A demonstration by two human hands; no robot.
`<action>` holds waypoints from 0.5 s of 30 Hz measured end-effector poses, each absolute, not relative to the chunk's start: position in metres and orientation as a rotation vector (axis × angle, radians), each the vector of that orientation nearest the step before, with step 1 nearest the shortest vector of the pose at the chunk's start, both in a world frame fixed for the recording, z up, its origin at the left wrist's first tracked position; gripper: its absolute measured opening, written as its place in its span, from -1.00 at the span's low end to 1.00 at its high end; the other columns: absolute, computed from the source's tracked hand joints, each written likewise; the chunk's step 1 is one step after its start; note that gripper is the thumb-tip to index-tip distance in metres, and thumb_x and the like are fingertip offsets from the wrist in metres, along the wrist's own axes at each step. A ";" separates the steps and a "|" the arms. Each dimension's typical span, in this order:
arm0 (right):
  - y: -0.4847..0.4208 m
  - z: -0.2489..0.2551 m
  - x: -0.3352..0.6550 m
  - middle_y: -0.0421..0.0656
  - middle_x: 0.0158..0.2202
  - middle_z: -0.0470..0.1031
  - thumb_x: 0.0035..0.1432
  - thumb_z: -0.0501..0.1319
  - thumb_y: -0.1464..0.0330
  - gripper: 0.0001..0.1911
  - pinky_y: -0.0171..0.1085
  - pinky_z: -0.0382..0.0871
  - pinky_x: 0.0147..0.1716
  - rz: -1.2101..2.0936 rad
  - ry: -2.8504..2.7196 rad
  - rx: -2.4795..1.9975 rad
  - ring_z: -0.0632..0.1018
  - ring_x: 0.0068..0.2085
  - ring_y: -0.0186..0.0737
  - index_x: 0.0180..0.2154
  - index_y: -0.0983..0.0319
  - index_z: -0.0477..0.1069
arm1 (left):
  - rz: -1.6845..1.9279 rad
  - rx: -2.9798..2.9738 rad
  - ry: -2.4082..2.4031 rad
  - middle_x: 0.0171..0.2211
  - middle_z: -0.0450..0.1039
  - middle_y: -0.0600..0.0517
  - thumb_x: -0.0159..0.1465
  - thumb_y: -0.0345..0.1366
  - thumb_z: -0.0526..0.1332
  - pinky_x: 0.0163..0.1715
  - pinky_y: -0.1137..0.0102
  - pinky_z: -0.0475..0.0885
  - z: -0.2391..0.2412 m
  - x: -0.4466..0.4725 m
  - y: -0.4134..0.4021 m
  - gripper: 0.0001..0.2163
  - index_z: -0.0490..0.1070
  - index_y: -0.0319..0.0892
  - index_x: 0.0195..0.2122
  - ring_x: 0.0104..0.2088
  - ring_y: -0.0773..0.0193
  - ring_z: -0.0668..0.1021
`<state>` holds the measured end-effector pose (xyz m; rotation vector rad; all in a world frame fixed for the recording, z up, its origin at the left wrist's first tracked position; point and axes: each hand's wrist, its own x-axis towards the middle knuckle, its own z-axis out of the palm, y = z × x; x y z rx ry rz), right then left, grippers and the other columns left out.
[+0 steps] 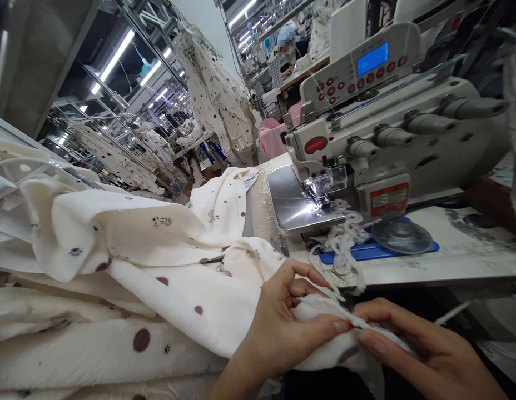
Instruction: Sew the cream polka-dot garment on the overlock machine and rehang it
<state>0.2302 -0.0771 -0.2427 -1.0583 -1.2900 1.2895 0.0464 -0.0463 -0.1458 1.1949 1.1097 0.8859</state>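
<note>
Left hand (278, 328) closed on a fold of cream spotted cloth (191, 294) at the near edge of the bench (450, 261), thumb pressed along the top of the fold, fingers curled above. Right hand (412, 344) touching the same fold from the right, fingertips pinching its hem just beside the left thumb. Rest of the cloth spread leftward over a stack of like pieces (74, 344) along the near left edge. Beyond the hands, near the middle of the bench, a tangle of white trimmings (345, 239) lying on a blue mat (366, 251), with a clear plastic disc (402, 236) on the mat's right end. Behind these, a sewing machine (408, 128) with shiny metal plate (295, 203) and lit presser foot (320, 191). On top, a control panel (358, 66) with a blue screen. Farther off, hanging spotted garments (212, 89) and a seated person (285, 53) at another bench.
</note>
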 end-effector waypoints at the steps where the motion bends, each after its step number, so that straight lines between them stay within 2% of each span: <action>1: -0.076 -0.241 0.229 -0.29 -0.39 0.59 0.25 0.35 0.02 -0.75 -0.51 0.46 -0.42 1.261 -1.304 -1.038 0.60 -0.41 -0.27 -0.26 0.03 0.60 | 0.876 1.196 1.099 -0.41 0.57 0.06 -0.04 -0.34 0.62 -0.45 0.58 0.32 -0.147 0.047 -0.047 -0.53 0.42 -0.19 -0.18 -0.50 0.46 0.47; 6: -0.072 -0.227 0.221 -0.32 -0.42 0.56 0.17 0.40 0.03 -0.78 -0.54 0.41 -0.45 1.151 -1.177 -1.103 0.53 -0.43 -0.32 -0.32 0.01 0.62 | 0.911 1.283 1.104 -0.42 0.56 0.10 0.04 -0.41 0.55 -0.42 0.58 0.31 -0.153 0.050 -0.051 -0.60 0.38 -0.18 -0.20 -0.49 0.47 0.45; 10: -0.071 -0.233 0.226 -0.34 -0.41 0.59 0.32 0.33 0.12 -0.86 -0.56 0.43 -0.48 1.115 -1.397 -0.958 0.58 -0.46 -0.34 -0.27 -0.04 0.63 | 0.864 1.252 1.170 -0.41 0.58 0.08 -0.01 -0.38 0.58 -0.42 0.55 0.34 -0.153 0.049 -0.053 -0.55 0.39 -0.17 -0.19 -0.47 0.41 0.48; 12: -0.072 -0.235 0.229 -0.33 -0.42 0.59 0.33 0.31 0.08 -0.82 -0.55 0.42 -0.45 1.173 -1.374 -0.981 0.57 -0.46 -0.35 -0.26 -0.04 0.63 | 0.817 1.244 1.200 -0.41 0.57 0.07 -0.01 -0.34 0.58 -0.45 0.54 0.32 -0.152 0.048 -0.054 -0.55 0.41 -0.16 -0.17 -0.48 0.41 0.47; 15: -0.077 -0.230 0.229 -0.29 -0.44 0.54 0.23 0.32 -0.10 -0.63 -0.49 0.37 -0.45 1.346 -1.215 -1.093 0.51 -0.45 -0.32 -0.33 0.03 0.62 | 0.774 1.276 1.195 -0.43 0.53 0.09 0.08 -0.32 0.52 -0.43 0.52 0.31 -0.149 0.046 -0.054 -0.61 0.43 -0.16 -0.12 -0.48 0.41 0.45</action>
